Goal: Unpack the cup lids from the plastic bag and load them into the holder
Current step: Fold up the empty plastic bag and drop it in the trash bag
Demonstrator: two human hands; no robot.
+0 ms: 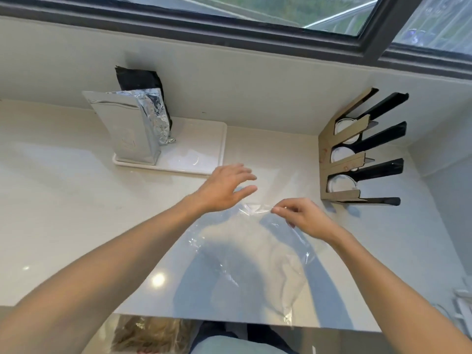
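A clear plastic bag (245,254) lies flat on the white counter, reaching from the middle to the front edge. I see no lids inside it. My right hand (302,215) pinches the bag's upper end with thumb and fingertips. My left hand (224,186) hovers just above and left of that end, fingers spread and relaxed, holding nothing. The lid holder (339,149), brown card with black dividers, stands at the right against the wall. White lids (341,183) show in its three slots.
A white tray (201,149) at the back holds a silver foil pouch (127,126) and a black pouch (139,80). A window frame runs along the top. The counter's front edge is at the bottom, with a clear packet (150,333) below it.
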